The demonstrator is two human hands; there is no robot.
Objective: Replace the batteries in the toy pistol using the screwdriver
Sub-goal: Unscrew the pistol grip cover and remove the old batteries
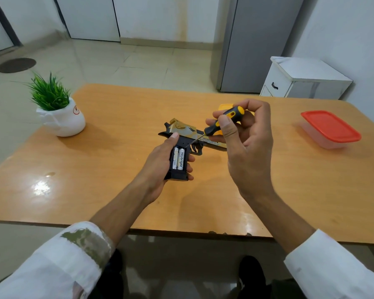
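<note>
One battery [181,161] in the open grip of the pistol [183,128] is showing the brand "Heybright" in black letters along its length. The second battery [175,158] beside it is carrying print too small to read. White lettering on the pistol's side is starting with "DESERT"; the right hand [246,137] is covering the rest. The pot [67,124] is bearing a blurred round red mark.

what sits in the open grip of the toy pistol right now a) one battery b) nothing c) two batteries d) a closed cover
c: two batteries lie side by side in the uncovered grip of the toy pistol, held by the left hand, with the screwdriver in the right hand.
</note>
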